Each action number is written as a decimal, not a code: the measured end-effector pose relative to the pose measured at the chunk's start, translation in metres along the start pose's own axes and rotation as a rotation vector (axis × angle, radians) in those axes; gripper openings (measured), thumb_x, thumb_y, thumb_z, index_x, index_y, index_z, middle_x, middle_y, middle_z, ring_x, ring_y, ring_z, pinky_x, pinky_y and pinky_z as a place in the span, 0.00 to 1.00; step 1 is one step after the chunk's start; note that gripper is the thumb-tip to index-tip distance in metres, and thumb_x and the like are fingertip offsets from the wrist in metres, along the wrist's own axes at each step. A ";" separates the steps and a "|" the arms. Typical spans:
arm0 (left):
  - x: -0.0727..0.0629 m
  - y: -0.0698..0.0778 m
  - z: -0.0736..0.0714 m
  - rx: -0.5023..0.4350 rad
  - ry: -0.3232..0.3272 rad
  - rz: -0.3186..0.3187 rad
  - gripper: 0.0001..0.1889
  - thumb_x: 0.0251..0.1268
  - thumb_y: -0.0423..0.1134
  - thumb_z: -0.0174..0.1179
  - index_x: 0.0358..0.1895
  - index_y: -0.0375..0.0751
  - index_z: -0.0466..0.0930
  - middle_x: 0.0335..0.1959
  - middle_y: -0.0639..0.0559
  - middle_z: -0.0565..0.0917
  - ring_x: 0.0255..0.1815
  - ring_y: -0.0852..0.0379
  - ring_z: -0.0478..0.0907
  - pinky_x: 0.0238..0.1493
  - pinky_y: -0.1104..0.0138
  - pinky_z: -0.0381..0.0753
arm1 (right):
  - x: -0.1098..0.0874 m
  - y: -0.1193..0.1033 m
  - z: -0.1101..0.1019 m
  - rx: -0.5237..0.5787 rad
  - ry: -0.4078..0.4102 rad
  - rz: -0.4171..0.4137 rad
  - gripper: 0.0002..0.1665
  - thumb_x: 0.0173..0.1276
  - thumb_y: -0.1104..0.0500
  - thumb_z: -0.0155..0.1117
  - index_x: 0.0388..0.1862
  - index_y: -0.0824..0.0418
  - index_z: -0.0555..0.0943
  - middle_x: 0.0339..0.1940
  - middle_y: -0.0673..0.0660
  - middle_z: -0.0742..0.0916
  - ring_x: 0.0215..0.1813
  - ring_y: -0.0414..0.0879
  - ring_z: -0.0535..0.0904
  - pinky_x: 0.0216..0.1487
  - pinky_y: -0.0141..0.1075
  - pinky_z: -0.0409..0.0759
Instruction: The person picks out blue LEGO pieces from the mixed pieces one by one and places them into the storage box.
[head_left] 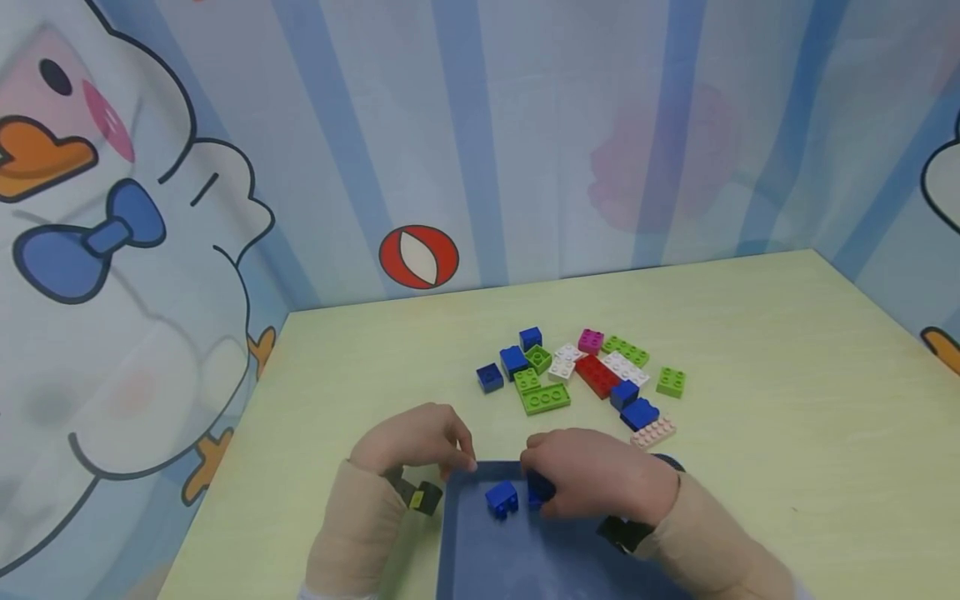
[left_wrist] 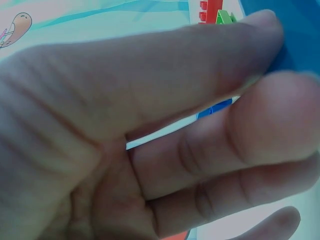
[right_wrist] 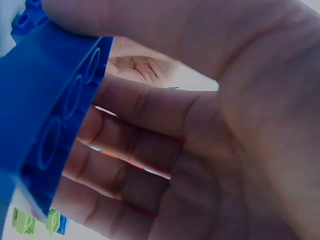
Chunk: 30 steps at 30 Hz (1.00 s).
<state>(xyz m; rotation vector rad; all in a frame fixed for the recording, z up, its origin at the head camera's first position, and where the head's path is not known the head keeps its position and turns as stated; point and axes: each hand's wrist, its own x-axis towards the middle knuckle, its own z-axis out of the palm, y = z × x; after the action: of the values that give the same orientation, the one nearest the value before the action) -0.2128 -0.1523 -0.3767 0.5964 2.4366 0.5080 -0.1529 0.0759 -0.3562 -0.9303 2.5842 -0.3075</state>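
Note:
My right hand (head_left: 600, 475) is over the back of a blue tray (head_left: 487, 567). It grips a blue building block (right_wrist: 45, 95) between thumb and fingers, the block's hollow underside facing the right wrist camera. Much of that block is hidden by the hand in the head view. Beside it, a smaller blue block (head_left: 502, 498) lies in the tray. My left hand (head_left: 416, 437) is at the tray's back left corner, thumb and forefinger pinching the rim there; its other fingers bend below the thumb in the left wrist view.
Behind the tray, loose building blocks are scattered on the pale yellow table (head_left: 360, 367): a red block (head_left: 597, 376), a magenta one (head_left: 591, 341), a pale pink one (head_left: 653, 433), and several green, white and blue ones. A printed curtain (head_left: 525, 150) hangs behind the table.

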 end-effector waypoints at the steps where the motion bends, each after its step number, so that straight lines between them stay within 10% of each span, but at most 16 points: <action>1: 0.000 0.000 0.000 0.000 0.000 -0.002 0.06 0.65 0.38 0.68 0.29 0.50 0.88 0.17 0.55 0.82 0.24 0.57 0.80 0.41 0.63 0.75 | 0.000 0.000 0.001 -0.005 0.000 -0.002 0.15 0.59 0.55 0.79 0.42 0.55 0.84 0.31 0.44 0.78 0.33 0.41 0.73 0.44 0.38 0.77; 30: -0.001 0.000 0.001 -0.008 0.005 -0.013 0.05 0.65 0.38 0.68 0.30 0.50 0.88 0.18 0.55 0.83 0.26 0.53 0.83 0.43 0.61 0.76 | 0.007 -0.001 0.019 -0.075 0.009 0.028 0.13 0.57 0.60 0.80 0.38 0.56 0.84 0.27 0.46 0.77 0.29 0.42 0.71 0.39 0.36 0.76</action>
<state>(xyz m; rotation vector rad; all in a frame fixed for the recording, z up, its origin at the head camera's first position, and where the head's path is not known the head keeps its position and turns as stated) -0.2116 -0.1526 -0.3767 0.5768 2.4408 0.5141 -0.1497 0.0692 -0.3749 -0.9190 2.6305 -0.2088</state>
